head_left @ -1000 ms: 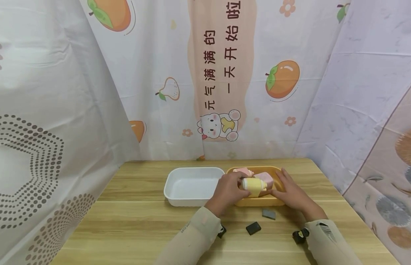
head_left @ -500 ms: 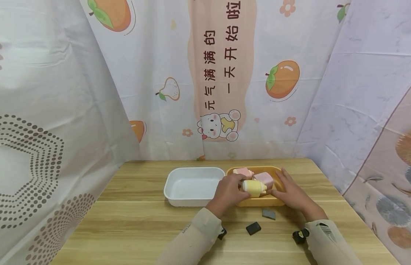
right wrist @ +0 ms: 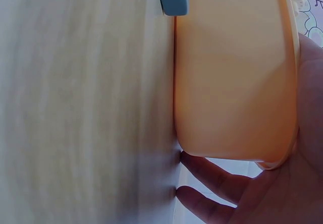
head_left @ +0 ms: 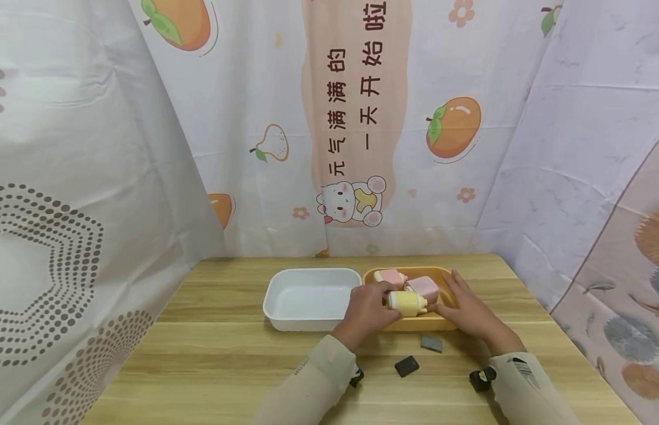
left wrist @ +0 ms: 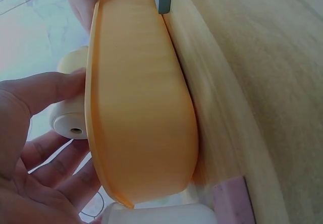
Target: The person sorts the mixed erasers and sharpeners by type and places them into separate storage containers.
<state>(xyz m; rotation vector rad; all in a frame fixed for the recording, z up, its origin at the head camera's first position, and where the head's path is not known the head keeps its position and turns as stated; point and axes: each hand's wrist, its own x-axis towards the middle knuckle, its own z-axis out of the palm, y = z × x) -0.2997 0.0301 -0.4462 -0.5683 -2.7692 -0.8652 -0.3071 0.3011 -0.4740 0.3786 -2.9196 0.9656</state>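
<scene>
Our left hand point(head_left: 368, 308) grips the pale yellow plastic bottle point(head_left: 407, 302) over the orange oval plastic tray point(head_left: 441, 322), apparently mid-lift; our right hand point(head_left: 466, 307) lies flat, steadying that tray's rim.

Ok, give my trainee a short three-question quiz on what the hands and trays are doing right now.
1. True or false: the left hand grips the yellow bottle.
2. Which tray holds no items? A. the white tray B. the orange tray
3. Fill in: the right hand rests against the ______ tray.

Key: 1. True; the bottle is held over the orange tray, beside two pink bottles. 2. A. 3. orange; its fingers lie along the tray's right end.
</scene>
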